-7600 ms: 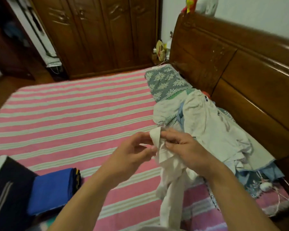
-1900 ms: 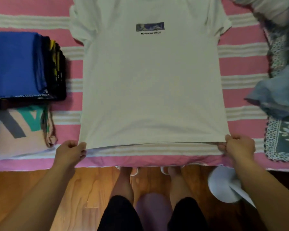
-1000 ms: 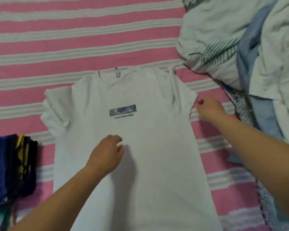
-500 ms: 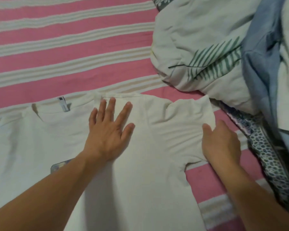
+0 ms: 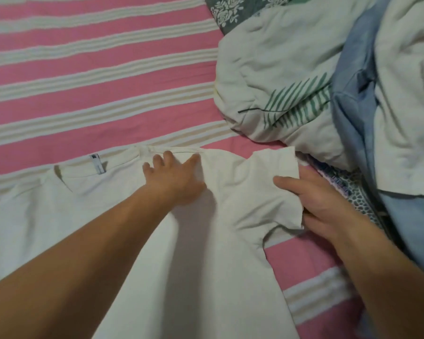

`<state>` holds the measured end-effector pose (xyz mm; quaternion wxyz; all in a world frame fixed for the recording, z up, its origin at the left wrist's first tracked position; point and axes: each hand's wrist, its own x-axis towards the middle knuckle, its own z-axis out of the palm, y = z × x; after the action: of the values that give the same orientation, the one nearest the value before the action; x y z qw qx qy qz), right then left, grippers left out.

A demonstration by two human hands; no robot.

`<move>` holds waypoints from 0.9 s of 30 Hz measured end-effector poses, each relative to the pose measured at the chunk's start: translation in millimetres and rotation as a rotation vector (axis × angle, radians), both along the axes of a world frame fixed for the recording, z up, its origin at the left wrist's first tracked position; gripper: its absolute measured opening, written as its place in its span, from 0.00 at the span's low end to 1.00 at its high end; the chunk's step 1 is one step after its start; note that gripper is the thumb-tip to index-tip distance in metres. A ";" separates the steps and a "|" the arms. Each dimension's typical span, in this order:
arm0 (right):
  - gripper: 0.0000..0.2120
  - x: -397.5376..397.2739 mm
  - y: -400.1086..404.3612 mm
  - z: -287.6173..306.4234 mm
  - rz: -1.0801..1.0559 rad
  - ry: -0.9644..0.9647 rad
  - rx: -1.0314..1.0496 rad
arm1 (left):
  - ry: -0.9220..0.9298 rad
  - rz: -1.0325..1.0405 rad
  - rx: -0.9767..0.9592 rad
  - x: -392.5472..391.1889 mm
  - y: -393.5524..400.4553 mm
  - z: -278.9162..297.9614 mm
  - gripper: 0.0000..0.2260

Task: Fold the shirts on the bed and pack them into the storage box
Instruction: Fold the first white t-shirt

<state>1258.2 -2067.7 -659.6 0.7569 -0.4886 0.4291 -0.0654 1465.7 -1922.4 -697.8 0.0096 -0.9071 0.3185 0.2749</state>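
— What is the white T-shirt [image 5: 206, 277] made of?
— Soft matt knit cloth, smooth, with slight creases at the sleeve [image 5: 262, 192]; a small woven label [image 5: 97, 165] sits in the collar.
— And the bed sheet [image 5: 96, 77]?
— Matt woven cloth with raised ribbed cream bands between pink ones.
— The pile at the right?
— A rumpled, matt white leaf-print shirt [image 5: 274, 77], a pale blue cloth garment [image 5: 353, 113] and a floral-print fabric [image 5: 230, 8].

We see a pink striped sheet [image 5: 88, 77] spread across the bed. A floral pillow [image 5: 233, 11] lies at its top edge.
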 end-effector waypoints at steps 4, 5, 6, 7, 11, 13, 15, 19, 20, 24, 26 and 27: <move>0.23 41.1 46.3 54.0 0.599 0.021 -0.532 | 0.680 0.874 -0.910 -14.8 68.2 47.7 0.18; 0.28 48.2 63.6 58.7 0.728 0.010 -0.544 | 0.968 1.137 -1.007 -19.0 92.2 48.9 0.19; 0.31 50.9 79.6 58.9 0.804 0.025 -0.588 | 1.213 1.341 -1.028 -24.9 116.0 43.0 0.21; 0.31 47.9 91.5 54.4 0.801 0.058 -0.658 | 1.339 1.467 -0.991 -33.6 136.4 35.0 0.24; 0.15 -25.8 100.6 10.9 0.407 0.383 -0.939 | 1.219 1.606 -0.861 -51.7 159.2 0.8 0.24; 0.13 -90.9 112.2 -14.8 0.289 0.613 -1.011 | 1.135 1.540 -0.834 -55.0 148.8 2.1 0.17; 0.13 -156.2 142.5 -29.4 0.246 0.735 -0.984 | 1.058 1.450 -0.790 -58.5 139.4 7.9 0.11; 0.12 -249.8 210.4 -29.3 0.255 0.845 -0.864 | 0.843 1.415 -0.794 -73.9 126.7 6.8 0.02; 0.12 -263.2 222.2 -24.3 0.250 0.866 -0.799 | 0.742 1.405 -0.808 -76.4 125.4 -0.1 0.06; 0.09 -294.7 259.4 -12.2 0.244 0.894 -0.626 | 0.554 1.148 -0.863 -87.9 123.6 -8.8 0.16; 0.08 -305.3 270.9 -9.8 0.212 0.879 -0.565 | 0.641 1.026 -0.861 -89.6 122.5 0.7 0.22; 0.08 -309.7 276.1 -7.2 0.186 0.880 -0.550 | 0.678 0.987 -0.869 -86.1 124.0 6.3 0.26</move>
<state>948.5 -1791.6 -666.8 0.3515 -0.6865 0.6281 0.1030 1379.7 -1798.4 -691.4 -0.5741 -0.7321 -0.0607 0.3616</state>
